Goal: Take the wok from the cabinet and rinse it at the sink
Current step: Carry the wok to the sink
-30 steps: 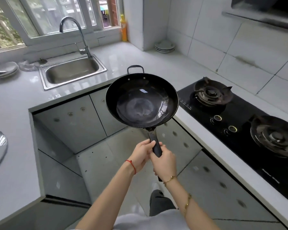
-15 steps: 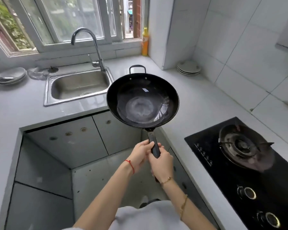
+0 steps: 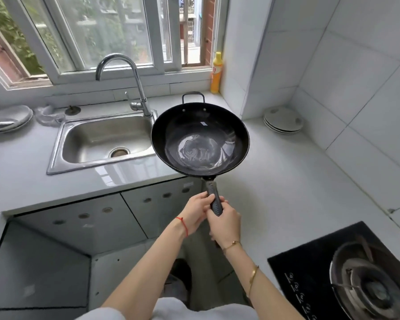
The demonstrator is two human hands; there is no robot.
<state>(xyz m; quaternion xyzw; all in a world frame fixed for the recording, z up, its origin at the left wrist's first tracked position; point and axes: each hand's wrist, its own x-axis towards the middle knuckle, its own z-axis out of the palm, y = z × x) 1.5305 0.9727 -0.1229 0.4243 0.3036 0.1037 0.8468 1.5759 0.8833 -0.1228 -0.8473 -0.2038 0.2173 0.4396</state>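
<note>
While both the left hand (image 3: 195, 212) and right hand (image 3: 224, 224) grip its handle, the wok (image 3: 200, 139) extends ahead.

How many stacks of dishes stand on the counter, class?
2. One stack of plates sits left of the sink; another stack sits in the right corner by the tiled wall. Others may be out of view.

A home kitchen, seen from above. A pale L-shaped countertop (image 3: 286, 181) wraps a corner with white tiled walls (image 3: 356, 65). On the far left, a stainless steel sink (image 3: 62, 135) is set into it, with a curved chrome faucet (image 3: 134, 72) under a sliding window (image 3: 102, 31). A yellow bottle (image 3: 216, 73) stands by the window. Stacked white plates (image 3: 283, 120) sit in the far corner. A black gas hob (image 3: 298, 273) lies near right. Grey cabinet doors (image 3: 79, 225) run below.
</note>
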